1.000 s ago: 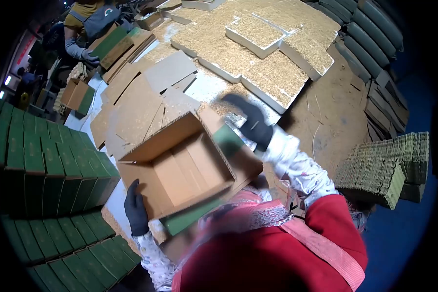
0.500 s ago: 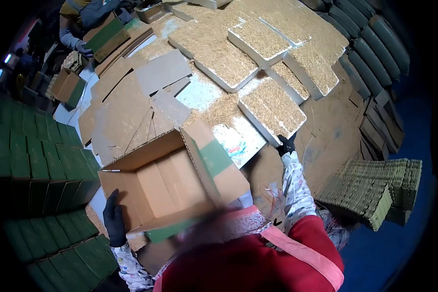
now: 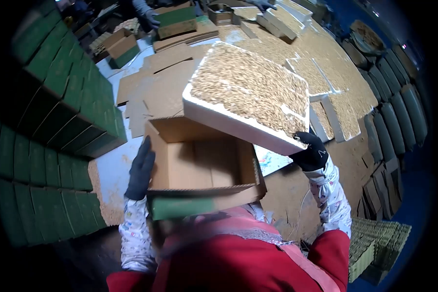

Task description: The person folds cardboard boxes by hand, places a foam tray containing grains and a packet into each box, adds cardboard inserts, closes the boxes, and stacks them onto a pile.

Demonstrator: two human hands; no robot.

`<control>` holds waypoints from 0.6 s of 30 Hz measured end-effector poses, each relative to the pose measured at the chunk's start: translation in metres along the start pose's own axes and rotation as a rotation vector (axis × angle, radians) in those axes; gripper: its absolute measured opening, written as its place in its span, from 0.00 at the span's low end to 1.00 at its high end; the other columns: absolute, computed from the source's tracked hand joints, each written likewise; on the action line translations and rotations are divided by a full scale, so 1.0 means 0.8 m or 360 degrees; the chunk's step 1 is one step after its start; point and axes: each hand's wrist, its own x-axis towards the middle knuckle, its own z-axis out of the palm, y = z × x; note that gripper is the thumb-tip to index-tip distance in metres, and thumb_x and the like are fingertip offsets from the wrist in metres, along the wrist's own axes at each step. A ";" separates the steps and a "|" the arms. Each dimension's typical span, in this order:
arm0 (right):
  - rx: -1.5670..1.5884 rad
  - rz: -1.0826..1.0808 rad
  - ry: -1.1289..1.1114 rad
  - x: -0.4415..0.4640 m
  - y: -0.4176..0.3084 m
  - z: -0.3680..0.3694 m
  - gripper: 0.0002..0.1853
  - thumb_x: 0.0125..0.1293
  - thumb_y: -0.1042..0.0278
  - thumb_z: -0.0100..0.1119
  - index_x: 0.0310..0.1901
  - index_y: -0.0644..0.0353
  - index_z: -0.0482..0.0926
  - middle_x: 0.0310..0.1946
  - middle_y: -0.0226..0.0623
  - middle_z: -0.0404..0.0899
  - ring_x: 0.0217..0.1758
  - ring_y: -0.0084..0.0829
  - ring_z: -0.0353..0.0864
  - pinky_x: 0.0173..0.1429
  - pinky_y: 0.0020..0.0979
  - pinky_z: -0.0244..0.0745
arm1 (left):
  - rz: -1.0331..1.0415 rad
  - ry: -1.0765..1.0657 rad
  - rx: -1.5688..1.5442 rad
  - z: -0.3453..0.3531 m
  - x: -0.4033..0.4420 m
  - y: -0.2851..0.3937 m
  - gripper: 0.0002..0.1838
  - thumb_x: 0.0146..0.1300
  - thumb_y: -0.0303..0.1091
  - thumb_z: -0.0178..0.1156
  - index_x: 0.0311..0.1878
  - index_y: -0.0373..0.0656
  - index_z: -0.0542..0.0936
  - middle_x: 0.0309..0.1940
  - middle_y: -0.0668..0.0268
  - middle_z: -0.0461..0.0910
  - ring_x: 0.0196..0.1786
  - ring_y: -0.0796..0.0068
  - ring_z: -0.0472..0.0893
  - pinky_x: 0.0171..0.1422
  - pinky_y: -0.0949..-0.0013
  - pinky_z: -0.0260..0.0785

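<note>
My right hand (image 3: 312, 152), in a dark glove, grips the near right corner of a white foam tray (image 3: 238, 125) filled with tan husk-like material. The tray is raised and tilted, its left part above the far edge of an open cardboard box (image 3: 207, 168). My left hand (image 3: 141, 168), also gloved, holds that box at its left wall, fingers stretched along it. The box looks bare inside, with a green-printed flap (image 3: 182, 208) folded out towards my body.
Green boxes (image 3: 78, 87) are stacked at the left. Flat cardboard sheets (image 3: 168, 87) lie on the table. More husk-filled trays (image 3: 343, 114), bulging sacks (image 3: 404, 117) and stacked egg-carton-like trays (image 3: 379, 243) are at the right. Other people's gloved hands (image 3: 152, 18) work at the back.
My right hand has lifted the foam tray off the surface and brought it left towards the box. The view has turned. Another person's hand now shows at a far tray.
</note>
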 end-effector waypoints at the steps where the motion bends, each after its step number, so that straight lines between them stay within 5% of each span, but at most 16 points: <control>1: -0.0049 -0.0286 -0.0095 0.023 -0.003 0.017 0.25 0.48 0.83 0.62 0.49 0.62 0.67 0.52 0.52 0.65 0.56 0.42 0.69 0.56 0.38 0.68 | 0.0260 0.0001 -0.0077 -0.002 0.006 -0.025 0.26 0.67 0.40 0.39 0.64 0.34 0.57 0.63 0.56 0.60 0.67 0.66 0.57 0.69 0.69 0.45; 2: -0.0061 -0.0555 -0.0178 0.042 -0.006 0.035 0.26 0.47 0.83 0.62 0.49 0.60 0.66 0.56 0.55 0.61 0.59 0.44 0.66 0.58 0.40 0.66 | 0.0520 0.0003 -0.0151 -0.003 0.013 -0.050 0.28 0.68 0.46 0.37 0.63 0.34 0.58 0.62 0.56 0.61 0.67 0.66 0.57 0.69 0.69 0.45; 3: 0.0016 -0.0734 -0.0255 0.056 -0.007 0.056 0.26 0.47 0.83 0.62 0.50 0.59 0.66 0.59 0.57 0.58 0.62 0.47 0.63 0.59 0.41 0.65 | 0.0178 0.0144 -0.0532 0.003 0.024 -0.056 0.31 0.67 0.51 0.37 0.63 0.35 0.59 0.61 0.56 0.62 0.65 0.67 0.60 0.68 0.68 0.49; 4: 0.0186 -0.0542 -0.0357 0.064 -0.026 0.069 0.32 0.45 0.82 0.60 0.54 0.58 0.61 0.60 0.54 0.57 0.62 0.45 0.62 0.61 0.40 0.64 | -0.0155 0.0286 -0.0929 0.012 0.034 -0.055 0.33 0.66 0.56 0.36 0.62 0.35 0.60 0.60 0.57 0.64 0.63 0.67 0.63 0.67 0.68 0.53; 6: 0.1369 0.0657 -0.0472 0.073 -0.064 0.096 0.44 0.39 0.79 0.58 0.62 0.57 0.51 0.62 0.47 0.57 0.63 0.42 0.62 0.63 0.37 0.61 | -0.0399 0.0052 -0.1620 -0.001 0.022 -0.021 0.36 0.63 0.61 0.38 0.61 0.39 0.62 0.58 0.59 0.67 0.58 0.69 0.69 0.61 0.67 0.61; 7: 0.1545 0.0925 -0.0441 0.071 -0.075 0.107 0.50 0.36 0.77 0.56 0.67 0.57 0.46 0.62 0.44 0.56 0.63 0.40 0.61 0.64 0.36 0.60 | -0.0422 -0.0016 -0.1798 -0.001 0.019 -0.027 0.35 0.62 0.61 0.39 0.61 0.41 0.63 0.55 0.62 0.69 0.54 0.71 0.72 0.57 0.66 0.65; 9: 0.1465 0.0987 -0.0513 0.051 -0.074 0.111 0.51 0.36 0.77 0.58 0.67 0.55 0.43 0.62 0.43 0.57 0.64 0.40 0.60 0.65 0.37 0.59 | -0.0492 0.0108 -0.1794 0.003 0.008 -0.002 0.35 0.63 0.62 0.38 0.61 0.43 0.63 0.53 0.63 0.71 0.53 0.73 0.72 0.56 0.68 0.66; 11: 0.1346 0.1089 -0.0496 0.032 -0.066 0.106 0.53 0.37 0.78 0.58 0.68 0.53 0.41 0.62 0.41 0.57 0.64 0.38 0.60 0.64 0.36 0.59 | -0.0421 -0.0114 -0.1785 0.005 0.013 -0.026 0.28 0.67 0.52 0.37 0.62 0.43 0.61 0.56 0.59 0.68 0.51 0.66 0.74 0.54 0.61 0.70; 12: 0.1275 0.1124 -0.0478 0.027 -0.065 0.106 0.53 0.38 0.80 0.58 0.68 0.52 0.40 0.63 0.40 0.57 0.64 0.37 0.60 0.64 0.35 0.59 | -0.0331 -0.0053 -0.1818 0.016 0.013 -0.020 0.28 0.67 0.52 0.37 0.63 0.43 0.61 0.60 0.60 0.64 0.58 0.67 0.69 0.61 0.65 0.64; 14: 0.1171 0.1157 -0.0543 0.015 -0.045 0.106 0.53 0.39 0.83 0.57 0.68 0.52 0.40 0.63 0.39 0.57 0.64 0.34 0.60 0.64 0.34 0.59 | 0.0662 0.0196 -0.0745 0.025 0.001 -0.043 0.27 0.67 0.48 0.40 0.65 0.44 0.58 0.64 0.59 0.57 0.66 0.68 0.59 0.68 0.67 0.51; 15: 0.1058 0.1171 -0.0595 0.009 -0.028 0.104 0.53 0.40 0.85 0.56 0.68 0.52 0.39 0.63 0.38 0.57 0.64 0.32 0.59 0.64 0.32 0.59 | 0.0265 0.0110 -0.1379 0.039 -0.001 -0.051 0.26 0.66 0.39 0.44 0.66 0.44 0.56 0.67 0.59 0.52 0.70 0.69 0.49 0.70 0.68 0.42; 16: 0.0910 0.1336 -0.0672 0.000 -0.003 0.101 0.52 0.45 0.86 0.57 0.68 0.52 0.38 0.63 0.36 0.56 0.64 0.28 0.57 0.63 0.30 0.58 | 0.0191 0.0252 -0.0197 0.035 -0.010 -0.026 0.30 0.60 0.26 0.48 0.66 0.44 0.55 0.68 0.60 0.51 0.70 0.69 0.51 0.69 0.69 0.45; 18: 0.0590 0.1130 -0.0961 -0.006 0.031 0.108 0.50 0.49 0.82 0.60 0.68 0.53 0.36 0.63 0.35 0.55 0.63 0.28 0.57 0.61 0.29 0.59 | 0.0177 0.0140 -0.0138 0.028 -0.026 -0.005 0.35 0.53 0.19 0.48 0.67 0.44 0.53 0.69 0.62 0.49 0.70 0.68 0.51 0.69 0.69 0.45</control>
